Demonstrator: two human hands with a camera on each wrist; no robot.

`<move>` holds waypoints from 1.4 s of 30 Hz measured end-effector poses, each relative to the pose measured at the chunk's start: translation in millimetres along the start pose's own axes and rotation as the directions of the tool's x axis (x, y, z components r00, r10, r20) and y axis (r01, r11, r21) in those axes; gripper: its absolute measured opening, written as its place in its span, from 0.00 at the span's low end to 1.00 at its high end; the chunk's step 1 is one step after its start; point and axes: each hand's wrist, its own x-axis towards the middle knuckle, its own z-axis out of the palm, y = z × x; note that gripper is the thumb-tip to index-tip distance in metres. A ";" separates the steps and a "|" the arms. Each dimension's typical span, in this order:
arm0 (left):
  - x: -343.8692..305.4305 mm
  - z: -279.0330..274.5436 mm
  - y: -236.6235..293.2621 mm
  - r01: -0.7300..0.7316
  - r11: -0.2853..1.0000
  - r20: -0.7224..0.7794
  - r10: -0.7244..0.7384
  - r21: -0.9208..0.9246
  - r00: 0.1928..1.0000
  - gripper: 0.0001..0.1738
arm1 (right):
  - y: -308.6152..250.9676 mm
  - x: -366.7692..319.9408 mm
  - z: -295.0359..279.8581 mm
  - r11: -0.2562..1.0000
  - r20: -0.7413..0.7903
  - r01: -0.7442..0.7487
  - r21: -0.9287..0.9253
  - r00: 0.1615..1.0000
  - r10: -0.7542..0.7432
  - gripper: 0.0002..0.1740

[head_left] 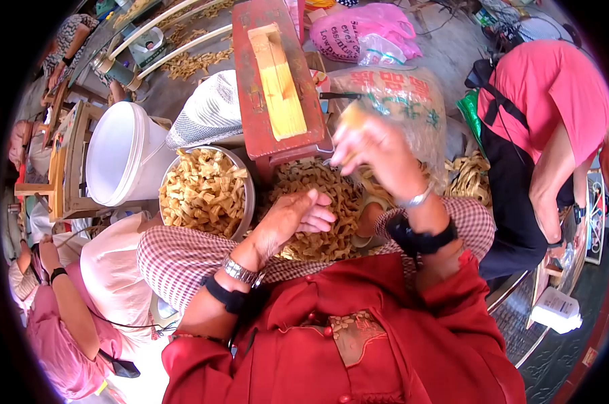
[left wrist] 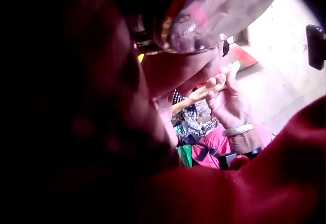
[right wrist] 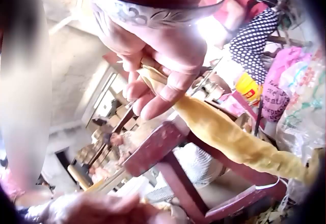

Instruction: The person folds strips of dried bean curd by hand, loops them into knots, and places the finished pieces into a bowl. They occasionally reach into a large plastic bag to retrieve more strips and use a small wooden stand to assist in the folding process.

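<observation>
My right hand (head_left: 378,148) is raised beside the near right end of a red wooden bench (head_left: 250,101), blurred. It pinches a long, soft-looking yellow strip (right wrist: 224,127), which trails from the fingers in the right wrist view. My left hand (head_left: 294,219) hangs over a heap of cut yellow-brown pieces (head_left: 318,182) between the knees, fingers loosely extended and holding nothing. A yellow wooden block (head_left: 277,87) lies along the bench top. Left of the heap, a metal basin (head_left: 250,202) is full of similar cut pieces (head_left: 203,192).
A white bucket (head_left: 119,155) and a white mesh sack (head_left: 210,111) stand at left. A dark handle (head_left: 340,96) juts from the bench's right side. Behind are a clear printed sack (head_left: 398,101) and a pink bag (head_left: 365,30). People sit close on both sides.
</observation>
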 end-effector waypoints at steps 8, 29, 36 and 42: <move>17.0 14.3 -20.0 0.204 0.916 0.190 -0.145 -0.345 0.971 0.35 | 16.9 -78.6 100.1 0.703 0.366 0.560 -0.439 0.826 -0.429 0.05; -136.7 60.5 34.8 -0.105 0.994 -0.133 0.098 -0.040 0.986 0.09 | -40.2 -127.0 137.8 0.892 0.475 0.015 0.451 0.842 -0.254 0.10; -177.9 74.2 14.4 -0.227 0.974 -0.129 0.224 -0.003 0.966 0.09 | -40.8 -106.4 149.6 0.951 -0.192 0.218 0.219 0.965 -0.176 0.11; -160.5 71.8 15.8 -0.362 0.085 0.158 0.791 0.928 0.591 0.06 | -17.4 -90.1 129.0 0.981 -0.079 0.033 -0.193 0.996 -0.049 0.20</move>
